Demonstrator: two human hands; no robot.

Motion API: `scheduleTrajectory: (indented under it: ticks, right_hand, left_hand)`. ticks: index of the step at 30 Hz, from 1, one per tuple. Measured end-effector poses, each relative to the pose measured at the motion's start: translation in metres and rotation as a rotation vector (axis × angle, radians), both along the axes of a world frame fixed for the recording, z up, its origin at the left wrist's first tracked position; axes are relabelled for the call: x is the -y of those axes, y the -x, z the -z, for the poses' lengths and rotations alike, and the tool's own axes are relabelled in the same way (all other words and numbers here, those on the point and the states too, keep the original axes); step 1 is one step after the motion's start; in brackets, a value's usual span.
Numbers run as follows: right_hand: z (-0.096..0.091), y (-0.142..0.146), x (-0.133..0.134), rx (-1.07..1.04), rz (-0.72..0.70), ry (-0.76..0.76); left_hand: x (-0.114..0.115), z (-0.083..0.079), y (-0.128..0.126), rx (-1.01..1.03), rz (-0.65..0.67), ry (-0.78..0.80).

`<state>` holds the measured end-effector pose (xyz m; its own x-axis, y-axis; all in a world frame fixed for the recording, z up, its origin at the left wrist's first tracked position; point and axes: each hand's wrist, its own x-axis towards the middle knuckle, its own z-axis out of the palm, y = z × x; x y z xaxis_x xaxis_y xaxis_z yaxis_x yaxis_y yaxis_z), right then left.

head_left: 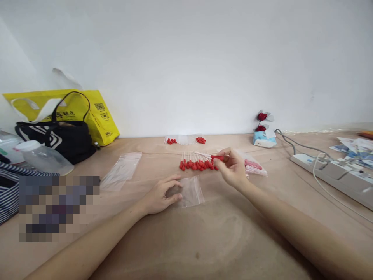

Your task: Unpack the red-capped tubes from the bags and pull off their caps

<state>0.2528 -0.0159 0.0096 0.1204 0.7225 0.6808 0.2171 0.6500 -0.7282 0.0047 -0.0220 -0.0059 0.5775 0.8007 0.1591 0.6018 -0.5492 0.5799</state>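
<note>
Surface: tan tabletop (163, 241), set agst plain wht wall (186, 70).
Writing: yellow bag (109, 124) printed w/ Chinese chars & 2 QR codes; blue pack (260, 140) lettered, too sm. to be read.
Qty: 2 dk-red roses (262, 116), 1 power strip (320, 167); 2 red clusters (201, 140) by wall.
R hand (231, 169): red-tipped stick (217, 158) pinched btwn thumb & fingertips, at R end of row; if >1 held, can't be told.
L hand (161, 194): thumb & fingers parted, rested at L edge of clear bag (192, 192); no grip seen.
Red-tipped row (194, 165): laid mid-table behind clear bag; overlapped, exact no. can't be told.
</note>
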Motion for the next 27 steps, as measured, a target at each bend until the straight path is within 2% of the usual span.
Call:
scheduleTrajectory:
  ticks: [2, 3, 6, 8, 10, 13, 16, 20, 23, 27]
  right_hand:
    - [0.006, 0.011, 0.009, 0.227, 0.034, -0.163]
    - [0.01, 0.016, 0.013, 0.338, 0.023, -0.237]
    - [0.021, 0.03, 0.023, 0.66, -0.045, -0.405]
    - [0.027, 0.035, 0.026, 0.836, -0.083, -0.503]
    - [0.029, 0.035, 0.027, 0.91, -0.125, -0.551]
    - [0.029, 0.029, 0.025, 0.882, -0.148, -0.485]
    - [0.032, 0.023, 0.022, 0.876, -0.145, -0.395]
    - [0.038, 0.022, 0.019, 0.894, -0.193, -0.354]
    - [0.04, 0.024, 0.019, 0.883, -0.224, -0.341]
    - [0.04, 0.025, 0.02, 0.879, -0.243, -0.318]
  left_hand:
    - [-0.002, -0.004, -0.011, 0.174, -0.073, 0.077]
    - [-0.002, -0.007, -0.019, 0.288, -0.128, 0.164]
    - [0.0, -0.014, -0.043, 0.586, -0.241, 0.542]
    - [0.0, -0.018, -0.054, 0.678, -0.306, 0.735]
    - [-0.005, -0.023, -0.057, 0.698, -0.397, 0.822]
    - [-0.029, -0.032, -0.048, 0.657, -0.505, 0.761]
    - [-0.069, -0.037, -0.032, 0.633, -0.567, 0.677]
    - [-0.113, -0.032, -0.023, 0.522, -0.63, 0.671]
    - [-0.128, -0.023, -0.028, 0.445, -0.652, 0.684]
    - [-0.135, -0.016, -0.037, 0.385, -0.674, 0.666]
